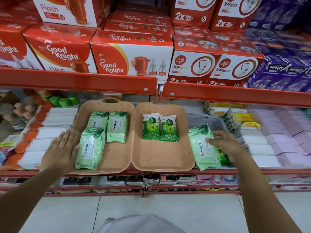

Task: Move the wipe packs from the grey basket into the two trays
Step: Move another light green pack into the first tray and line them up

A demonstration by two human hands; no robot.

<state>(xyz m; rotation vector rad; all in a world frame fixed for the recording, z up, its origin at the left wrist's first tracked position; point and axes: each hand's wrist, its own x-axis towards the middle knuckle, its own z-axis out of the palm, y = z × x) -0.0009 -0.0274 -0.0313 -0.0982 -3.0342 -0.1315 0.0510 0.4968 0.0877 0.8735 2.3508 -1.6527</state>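
Observation:
Two tan trays sit side by side on the shelf. The left tray [116,153] holds three light green Himalaya wipe packs [117,126]. My left hand [61,148] lies flat with its thumb against the nearest pack [90,148]. The right tray [161,155] holds two dark green Dettol packs [160,127]. To its right is the grey basket [207,121]. My right hand [226,142] grips another light green Himalaya pack [204,148] over the basket's front. A darker green pack [224,159] shows beneath it.
A red shelf rail [79,81] overhangs the trays, with red Good Knight boxes [131,56] above. White packets [50,132] flank the left tray, white and pink packets [277,137] lie right of the basket. Lower shelves and floor tiles are below.

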